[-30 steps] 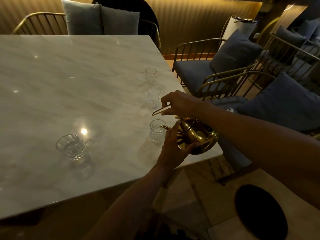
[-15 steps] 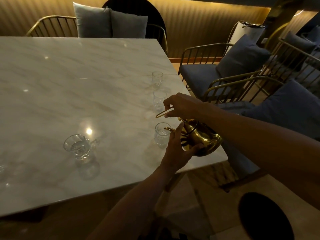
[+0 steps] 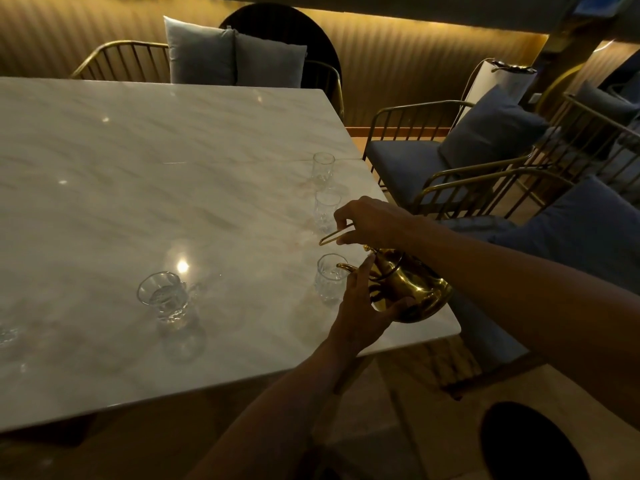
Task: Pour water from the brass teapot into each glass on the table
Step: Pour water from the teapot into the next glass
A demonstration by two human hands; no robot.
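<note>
The brass teapot (image 3: 414, 289) hangs tilted over the table's near right corner, its spout (image 3: 346, 267) above the rim of a small cut glass (image 3: 329, 278). My right hand (image 3: 372, 221) grips the teapot's thin arched handle from above. My left hand (image 3: 363, 306) presses against the pot's body and underside. Two taller glasses (image 3: 325, 207) (image 3: 322, 168) stand in a row behind the near one. A handled glass cup (image 3: 165, 297) holding water sits at the table's left-centre. No stream of water can be made out.
The white marble table (image 3: 156, 168) ends close to the right of the teapot. Brass-framed chairs with blue cushions (image 3: 485, 140) stand to the right and behind. Part of another glass (image 3: 7, 332) shows at the left edge. A dark round stool (image 3: 530, 445) sits low right.
The hands and the teapot keep the same pose over the near glass. Only the camera view has shifted a little, so that everything sits slightly further right in frame.
</note>
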